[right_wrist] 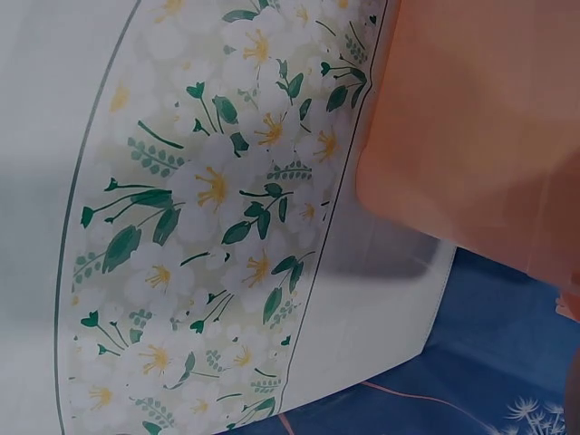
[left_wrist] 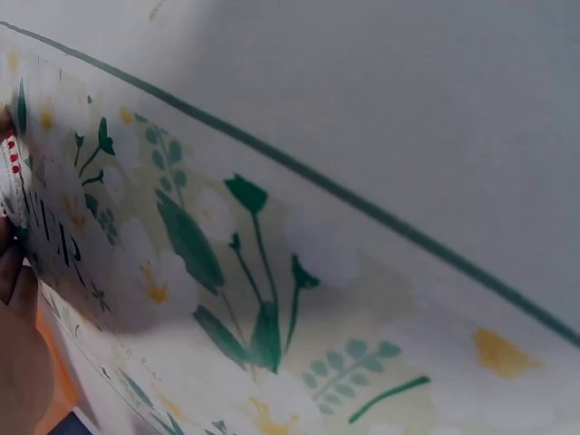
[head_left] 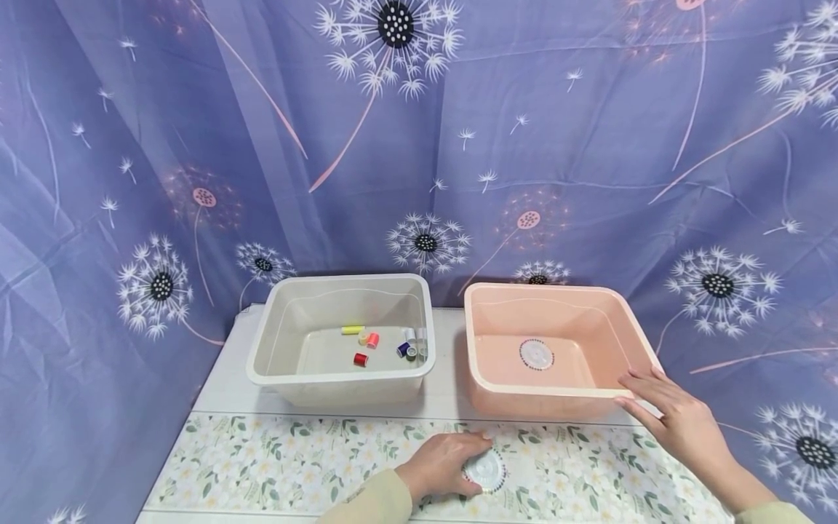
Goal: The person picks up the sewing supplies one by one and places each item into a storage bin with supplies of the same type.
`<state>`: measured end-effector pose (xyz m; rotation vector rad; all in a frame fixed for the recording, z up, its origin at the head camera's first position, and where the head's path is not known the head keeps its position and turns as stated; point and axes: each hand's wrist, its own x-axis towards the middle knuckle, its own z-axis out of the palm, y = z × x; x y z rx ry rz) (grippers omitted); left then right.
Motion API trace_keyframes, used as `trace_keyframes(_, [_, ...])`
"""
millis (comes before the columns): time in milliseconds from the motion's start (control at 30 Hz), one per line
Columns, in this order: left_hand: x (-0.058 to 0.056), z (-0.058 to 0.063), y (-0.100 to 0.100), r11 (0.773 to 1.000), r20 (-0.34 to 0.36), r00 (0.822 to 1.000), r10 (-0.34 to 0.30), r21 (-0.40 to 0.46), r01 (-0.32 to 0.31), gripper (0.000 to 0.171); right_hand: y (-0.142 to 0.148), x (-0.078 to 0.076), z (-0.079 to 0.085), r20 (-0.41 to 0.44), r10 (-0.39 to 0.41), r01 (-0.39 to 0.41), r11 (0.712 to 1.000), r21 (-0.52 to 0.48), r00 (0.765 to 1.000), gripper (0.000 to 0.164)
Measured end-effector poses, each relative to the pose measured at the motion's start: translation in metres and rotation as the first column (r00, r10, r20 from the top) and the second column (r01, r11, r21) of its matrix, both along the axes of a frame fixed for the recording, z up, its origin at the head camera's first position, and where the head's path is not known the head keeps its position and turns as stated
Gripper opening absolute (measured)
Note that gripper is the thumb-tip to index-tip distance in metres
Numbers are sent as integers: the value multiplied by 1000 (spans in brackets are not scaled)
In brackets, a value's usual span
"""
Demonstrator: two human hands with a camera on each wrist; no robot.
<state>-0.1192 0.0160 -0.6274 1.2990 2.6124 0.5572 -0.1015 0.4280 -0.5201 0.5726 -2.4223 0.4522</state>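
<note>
My left hand (head_left: 445, 466) is on the floral strip of the table, thumb and fingers around the edge of a clear round pin wheel (head_left: 487, 471) with small coloured heads along its rim. In the left wrist view, fingers (left_wrist: 20, 362) and a bit of the red-dotted rim show at the left edge. My right hand (head_left: 681, 415) rests on the front right corner of a pink basin (head_left: 543, 391), its fingers fairly straight over the rim. Inside that basin lies a similar pin wheel (head_left: 537, 354).
Left of the pink basin stands a grey-white basin (head_left: 340, 378) holding several thread spools, among them a red spool (head_left: 361, 359) and a yellow spool (head_left: 352, 330). Both stand on the white table (head_left: 222, 389). A purple dandelion-print curtain (head_left: 366, 211) hangs close behind and at the sides.
</note>
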Motion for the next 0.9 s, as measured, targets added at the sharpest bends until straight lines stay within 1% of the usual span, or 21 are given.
trace_keyframes(200, [0, 1, 2, 1000, 1, 1000, -2, -7, 2, 78, 1, 0, 1, 9, -5, 5, 1000, -1, 1000, 55])
trace_keyframes(300, [1, 1, 3, 1000, -5, 1000, -1, -13, 1, 77, 0, 1, 1, 16, -6, 6, 1000, -2, 1000, 57])
trace_keyframes(333, [1, 1, 4, 1000, -5, 1000, -1, -17, 1, 77, 0, 1, 1, 18, -8, 8, 1000, -1, 1000, 60])
trace_keyframes(500, [1, 2, 4, 1000, 4, 1000, -1, -24, 1, 78, -1, 1, 1, 6, -6, 6, 1000, -5, 1000, 62])
trace_keyframes(600, [0, 2, 3, 1000, 8, 1000, -4, -17, 4, 79, -1, 1, 1, 10, -8, 8, 1000, -3, 1000, 58])
trace_keyframes(733, [0, 2, 1, 1000, -1, 1000, -18, -5, 18, 79, 0, 2, 2, 33, -13, 13, 1000, 6, 999, 50])
trace_keyframes(900, [1, 0, 0, 999, -20, 999, -33, 3, 34, 79, 1, 1, 2, 32, -9, 9, 1000, 9, 999, 46])
